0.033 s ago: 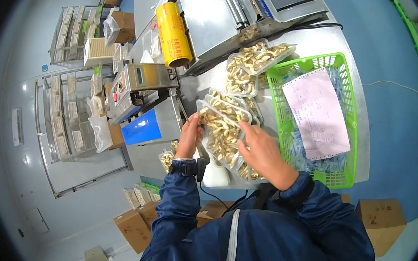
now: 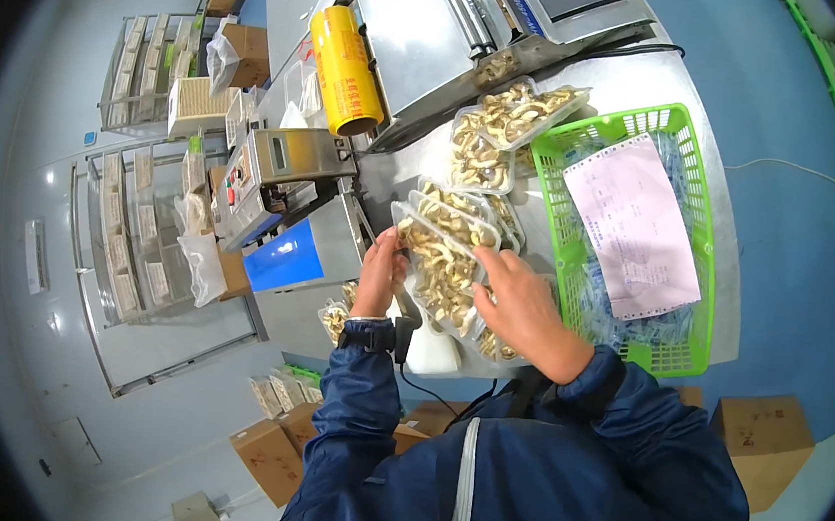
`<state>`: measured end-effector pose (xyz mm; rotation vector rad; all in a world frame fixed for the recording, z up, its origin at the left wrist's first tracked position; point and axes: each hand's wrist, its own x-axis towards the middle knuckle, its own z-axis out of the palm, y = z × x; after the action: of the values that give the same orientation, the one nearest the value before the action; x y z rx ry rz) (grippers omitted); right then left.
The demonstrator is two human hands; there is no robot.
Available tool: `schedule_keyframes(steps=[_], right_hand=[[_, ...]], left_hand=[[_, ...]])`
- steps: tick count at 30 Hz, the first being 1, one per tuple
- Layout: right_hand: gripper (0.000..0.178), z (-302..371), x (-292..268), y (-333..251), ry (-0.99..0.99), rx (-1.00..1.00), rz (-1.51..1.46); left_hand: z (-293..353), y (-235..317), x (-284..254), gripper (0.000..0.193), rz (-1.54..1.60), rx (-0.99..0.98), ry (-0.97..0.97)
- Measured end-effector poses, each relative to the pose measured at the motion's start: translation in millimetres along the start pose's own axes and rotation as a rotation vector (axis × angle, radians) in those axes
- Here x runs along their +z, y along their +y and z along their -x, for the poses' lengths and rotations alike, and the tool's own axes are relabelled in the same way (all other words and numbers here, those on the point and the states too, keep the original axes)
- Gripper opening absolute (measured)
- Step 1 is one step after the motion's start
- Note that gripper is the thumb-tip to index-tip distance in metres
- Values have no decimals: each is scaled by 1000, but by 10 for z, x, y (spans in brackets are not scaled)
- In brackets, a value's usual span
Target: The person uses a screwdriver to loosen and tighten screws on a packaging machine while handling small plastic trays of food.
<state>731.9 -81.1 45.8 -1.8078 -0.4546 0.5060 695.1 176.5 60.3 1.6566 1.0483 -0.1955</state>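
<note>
A clear plastic tray of brown-and-cream mushrooms [image 2: 440, 268] is tilted in front of me, between my two hands. The fingers of my left hand [image 2: 379, 275] are closed on its left edge. My right hand [image 2: 530, 314] grips the right side, thumb and index finger at the rim and partly over the mushrooms. Another mushroom tray [image 2: 454, 214] lies against its far side. Beyond these, two more filled trays overlap: an upright one [image 2: 481, 158] and a tilted one [image 2: 535, 114]. More mushrooms show under my right hand, partly hidden.
On the right stands a green basket [image 2: 545, 162] of clear-blue plastic pieces, with a pink printed sheet [image 2: 632, 226] on top. A yellow film roll [image 2: 345, 71] lies by a steel wrapping machine [image 2: 405, 28]. A weighing scale [image 2: 287, 153] is at left; cardboard boxes [image 2: 760, 444] sit on the floor.
</note>
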Motion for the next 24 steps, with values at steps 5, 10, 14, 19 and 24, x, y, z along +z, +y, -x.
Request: schedule_keyframes(steps=[5, 10, 14, 19, 24], right_hand=[[37, 58, 131, 0, 247, -129, -140], [57, 43, 362, 195, 351, 193, -603], [56, -153, 385, 141, 318, 318, -937], [62, -222, 528, 405, 451, 365, -862], [64, -315, 808, 814, 487, 565, -877]], left_hand=[[-45, -13, 90, 32, 87, -15, 39], [-74, 86, 129, 37, -41, -104, 25], [-150, 85, 155, 34, 9, -116, 53], [-197, 19, 87, 31, 31, -96, 2], [-304, -73, 8, 30, 84, -94, -18]])
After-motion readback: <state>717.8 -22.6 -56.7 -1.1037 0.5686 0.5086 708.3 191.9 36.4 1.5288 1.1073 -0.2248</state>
